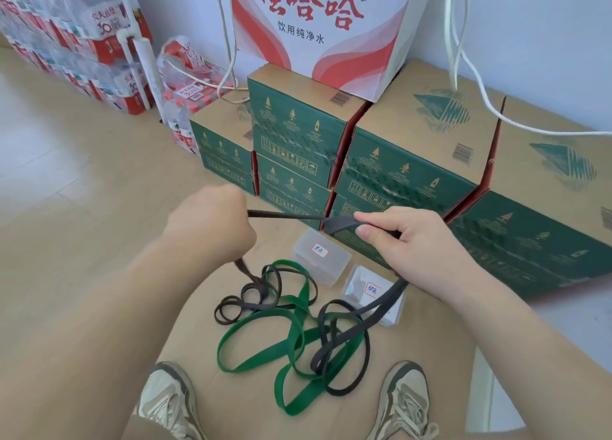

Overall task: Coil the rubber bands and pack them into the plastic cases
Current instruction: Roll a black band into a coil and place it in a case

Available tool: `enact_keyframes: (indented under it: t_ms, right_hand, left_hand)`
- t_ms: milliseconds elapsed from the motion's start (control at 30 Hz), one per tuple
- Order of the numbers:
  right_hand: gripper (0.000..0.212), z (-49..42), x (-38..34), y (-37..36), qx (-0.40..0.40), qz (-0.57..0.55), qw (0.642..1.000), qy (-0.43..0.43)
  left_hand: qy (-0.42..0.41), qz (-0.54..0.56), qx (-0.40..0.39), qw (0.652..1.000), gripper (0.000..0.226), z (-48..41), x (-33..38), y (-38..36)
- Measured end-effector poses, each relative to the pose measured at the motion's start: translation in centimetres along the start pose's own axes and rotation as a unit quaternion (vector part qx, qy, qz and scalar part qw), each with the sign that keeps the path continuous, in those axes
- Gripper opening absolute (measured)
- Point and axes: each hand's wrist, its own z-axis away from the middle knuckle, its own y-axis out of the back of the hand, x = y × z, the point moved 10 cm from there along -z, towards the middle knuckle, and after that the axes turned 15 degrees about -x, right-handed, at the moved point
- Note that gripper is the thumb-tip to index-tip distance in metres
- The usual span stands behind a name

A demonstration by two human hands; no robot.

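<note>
Hands: 2, left hand (212, 227) and right hand (420, 244). 2 plastic cases (320, 261), 2 shoes (169, 400), 6 green cartons (298, 121), 1 white-and-red box (318, 25). Green rubber bands (298, 337) and black rubber bands (284, 214) tangled, counts unclear.

Both hands up over the green band (291, 337): left hand (212, 222) fisted on the black band (284, 214), right hand (410, 241) pinching it, two plastic cases (323, 264) just beyond.

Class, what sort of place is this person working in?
Probably a storeroom corner: stacked green cartons, wrapped packs of bottled water and a big white carton stand along the wall.
</note>
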Motion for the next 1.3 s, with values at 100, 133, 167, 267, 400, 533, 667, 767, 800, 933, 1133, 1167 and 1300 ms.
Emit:
enact_keyframes:
  t_ms: [100, 133, 167, 267, 400, 533, 667, 767, 800, 933, 1133, 1167, 1300]
  right_hand:
    - [0.025, 0.0, -1.0, -2.0, -0.024, -0.022, 0.999, 0.014]
    - [0.023, 0.0, -1.1, -2.3, -0.029, -0.043, 0.999, 0.017]
    - [0.022, 0.1, -1.3, -2.4, -0.029, -0.063, 0.997, 0.02]
    - [0.021, 0.3, -2.1, -2.0, -0.017, -0.091, 0.995, 0.042]
    - [0.021, 0.5, -2.0, -0.9, 0.015, -0.126, 0.991, 0.045]
    - [0.02, 0.4, -1.7, -1.5, -0.034, -0.096, 0.994, 0.029]
    - [0.021, 0.3, -2.5, -3.1, -0.063, -0.064, 0.995, 0.03]
    - [0.019, 0.5, -2.1, -2.9, -0.053, -0.092, 0.994, 0.01]
    - [0.021, 0.8, -1.9, -2.3, -0.046, -0.093, 0.995, 0.005]
    - [0.02, 2.0, -0.8, -0.4, -0.013, -0.11, 0.994, -0.013]
    - [0.02, 1.7, -1.6, -0.9, 0.023, -0.14, 0.99, 0.011]
    - [0.019, 1.7, -2.0, -0.6, 0.035, -0.147, 0.988, 0.018]
    - [0.018, 1.5, -2.2, -0.2, 0.053, -0.178, 0.982, 0.028]
  left_hand:
    - [-0.029, -0.037, -0.056, 0.997, 0.022, 0.5, 2.2, -2.5]
    - [-0.052, -0.036, -0.073, 0.995, 0.028, 0.4, 3.0, -3.4]
    - [-0.083, -0.021, -0.088, 0.993, 0.038, 0.4, 3.7, -3.9]
    - [-0.226, 0.083, -0.086, 0.967, 0.062, 1.9, 6.8, -3.5]
    - [-0.32, 0.096, -0.063, 0.94, 0.021, 2.7, 8.7, -3.3]
    - [-0.261, 0.053, 0.004, 0.964, 0.029, 1.6, 6.9, -1.9]
    - [-0.183, 0.052, 0.091, 0.977, 0.024, 1.4, 5.8, -0.2]
    - [-0.127, 0.087, 0.165, 0.974, 0.018, 1.4, 3.4, 2.5]
    - [-0.097, 0.103, 0.182, 0.973, 0.018, 1.2, 1.7, 3.6]
    - [-0.034, 0.064, 0.088, 0.993, 0.017, 0.1, -1.8, 2.6]
    - [-0.174, 0.092, -0.005, 0.98, 0.035, 1.6, 4.2, -1.9]
    - [-0.222, 0.152, -0.004, 0.963, 0.038, 2.4, 5.5, -1.8]
    - [-0.285, 0.292, 0.068, 0.91, 0.024, 3.9, 7.3, -0.5]
